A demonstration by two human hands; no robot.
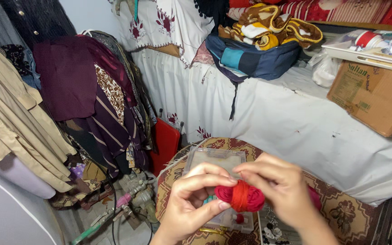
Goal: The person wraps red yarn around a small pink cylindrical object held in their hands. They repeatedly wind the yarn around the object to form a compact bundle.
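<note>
Two hands, left hand and right hand, pinch a small red yarn bundle (orange-wrapped) above a clear plastic box; loose grip could unravel it.

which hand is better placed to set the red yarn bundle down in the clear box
Probably the left hand: it pinches the red yarn bundle directly above the clear box. The right hand also grips it but sits off to the box's side.
</note>
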